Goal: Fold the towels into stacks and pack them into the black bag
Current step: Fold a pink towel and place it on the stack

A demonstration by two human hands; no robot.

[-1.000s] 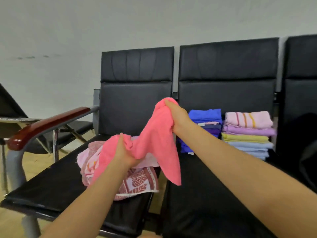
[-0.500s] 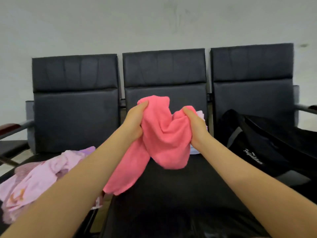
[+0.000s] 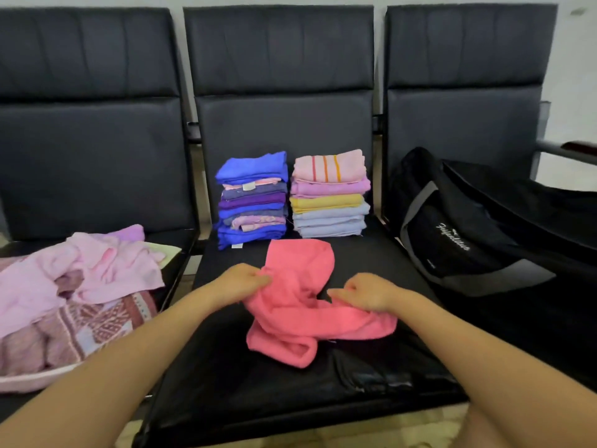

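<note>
Two stacks of folded towels stood side by side at the back edge of the middle seat (image 3: pixel 371 376) of the bench: a blue and purple stack (image 3: pixel 252 199) on the left, a pink, yellow and pale blue stack (image 3: pixel 329 193) on the right, close together. Pink towel (image 3: pixel 300 305) lay crumpled on the same seat, in front of both stacks, toward the front half. Left hand (image 3: pixel 247 279) gripped the towel's left edge, fingers curled into the cloth. Right hand (image 3: pixel 366 294) gripped a fold on its right side, fingers curled likewise. Black bag (image 3: pixel 468 234) rested on the right seat, leaning against the backrest, white lettering on its side. Loose pile of unfolded pink and patterned towels (image 3: pixel 80 286) sat on the left seat, reaching to its front edge.
</note>
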